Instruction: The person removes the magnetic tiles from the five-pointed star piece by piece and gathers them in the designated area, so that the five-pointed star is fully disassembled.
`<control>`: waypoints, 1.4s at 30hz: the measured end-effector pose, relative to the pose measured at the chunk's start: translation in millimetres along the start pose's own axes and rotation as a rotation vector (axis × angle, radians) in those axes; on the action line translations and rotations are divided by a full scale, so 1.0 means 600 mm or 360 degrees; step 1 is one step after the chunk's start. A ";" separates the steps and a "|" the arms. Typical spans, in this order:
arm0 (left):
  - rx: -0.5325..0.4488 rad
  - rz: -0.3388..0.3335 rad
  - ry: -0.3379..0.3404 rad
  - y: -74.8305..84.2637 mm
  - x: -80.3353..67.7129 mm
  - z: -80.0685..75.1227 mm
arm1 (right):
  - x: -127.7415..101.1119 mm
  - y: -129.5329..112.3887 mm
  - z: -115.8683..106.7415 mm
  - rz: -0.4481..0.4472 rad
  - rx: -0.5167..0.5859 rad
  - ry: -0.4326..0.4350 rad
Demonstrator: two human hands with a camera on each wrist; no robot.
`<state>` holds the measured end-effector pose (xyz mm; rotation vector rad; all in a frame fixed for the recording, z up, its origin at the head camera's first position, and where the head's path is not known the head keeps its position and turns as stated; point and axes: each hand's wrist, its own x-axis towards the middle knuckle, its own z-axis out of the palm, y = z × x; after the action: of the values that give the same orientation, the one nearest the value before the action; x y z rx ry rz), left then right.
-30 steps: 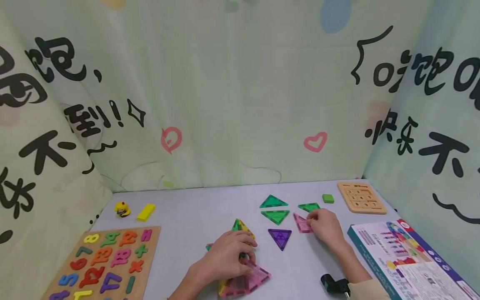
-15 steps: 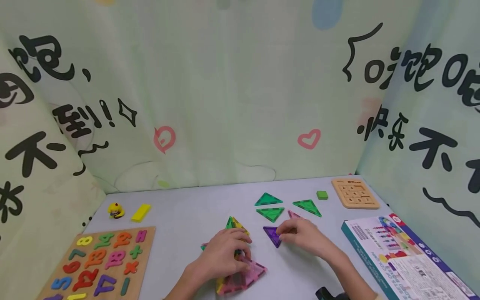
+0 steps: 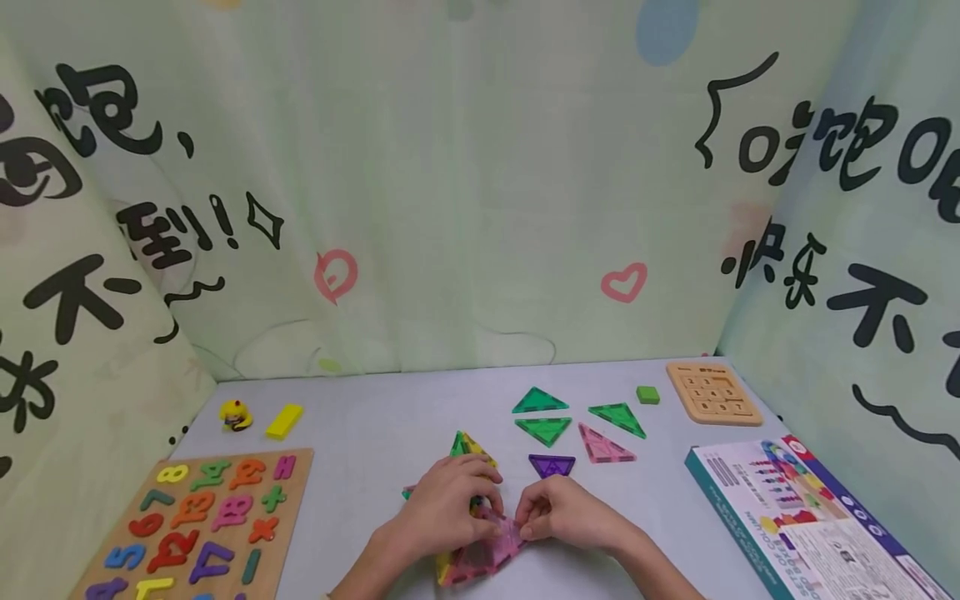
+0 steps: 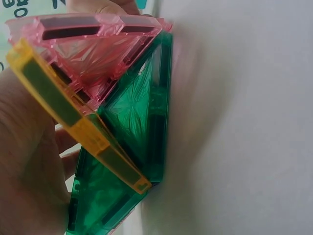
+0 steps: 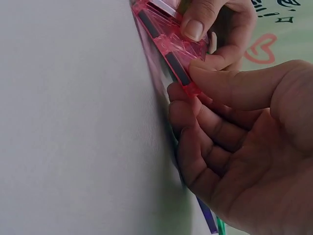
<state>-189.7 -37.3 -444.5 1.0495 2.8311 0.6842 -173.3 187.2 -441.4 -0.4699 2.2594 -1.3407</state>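
Observation:
My left hand (image 3: 446,504) grips a small structure of joined translucent magnetic tiles. Pink tiles (image 3: 483,557) face the front, and a yellow tile (image 4: 80,117) and green tiles (image 4: 132,117) show from the left wrist. With thumb and fingers my right hand (image 3: 573,512) pinches the right corner of a pink tile (image 5: 178,66). The left thumb rests on the same pink part in the right wrist view. Behind the right hand lies a purple triangle tile (image 3: 552,462), its lower tip hidden. My left hand covers much of the structure's middle.
A loose pink triangle (image 3: 603,446) and green triangles (image 3: 542,430) lie behind the hands. A letter-and-number board (image 3: 258,500) stands left, a box (image 3: 817,517) right. Farther back are a wooden number board (image 3: 712,393), green block (image 3: 647,395), yellow block (image 3: 284,422) and yellow figurine (image 3: 236,415).
My right hand has left the loose pink triangle, passed over the purple one and come left to the structure's pink corner. The loose triangles stay on the table. My left hand keeps its hold.

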 end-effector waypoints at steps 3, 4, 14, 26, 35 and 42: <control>0.0016 -0.0013 -0.0029 0.001 0.002 -0.001 | -0.003 0.001 -0.007 0.0009 0.0051 -0.0024; 0.0018 -0.0021 -0.0042 0.001 0.003 -0.001 | -0.004 0.002 -0.010 0.0010 0.0063 -0.0031; -0.0014 -0.0044 -0.0131 0.004 0.007 -0.011 | -0.038 0.004 -0.085 0.0076 -0.0056 -0.0005; -0.0029 -0.0093 0.0162 -0.007 -0.002 -0.001 | -0.075 0.047 -0.158 0.0378 -0.0354 0.0398; -0.0043 -0.0416 0.0277 -0.010 0.003 0.003 | -0.074 0.053 -0.147 0.0502 -0.0563 0.0624; -0.0148 -0.0743 0.0259 -0.007 0.008 0.000 | -0.054 0.022 -0.127 0.0345 -0.0577 0.0655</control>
<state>-195.9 -36.9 -445.6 0.3061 2.9732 0.8651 -189.2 265.3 -414.3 -0.0561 2.8153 -0.9873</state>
